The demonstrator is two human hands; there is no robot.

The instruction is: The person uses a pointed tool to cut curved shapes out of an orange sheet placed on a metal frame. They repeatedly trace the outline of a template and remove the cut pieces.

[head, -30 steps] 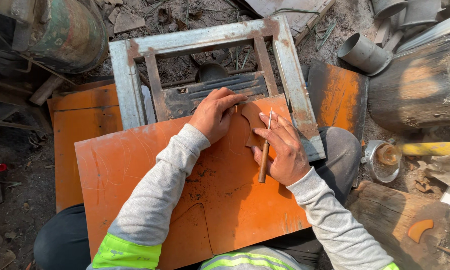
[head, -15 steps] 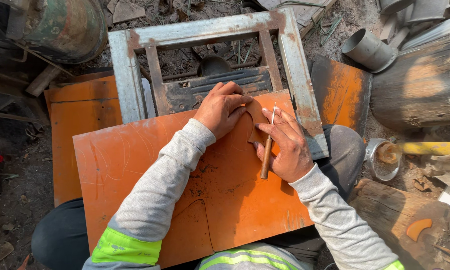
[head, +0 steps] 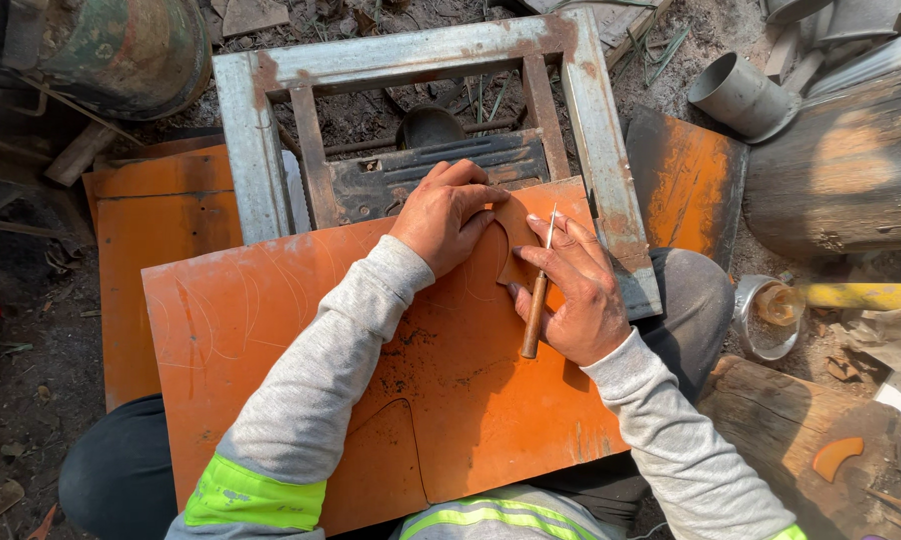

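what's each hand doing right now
Left hand: open, pressing flat on a small orange template.
Right hand: closed on a wooden-handled scriber.

Since a second ago, the right hand has shifted its wooden-handled scriber slightly left, so its tip now stands nearer the left hand, close along the edge of the small curved template pressed onto the orange metal sheet.

Wood-handled scriber upright-ish, tip at small curved template flat on scratched orange sheet.
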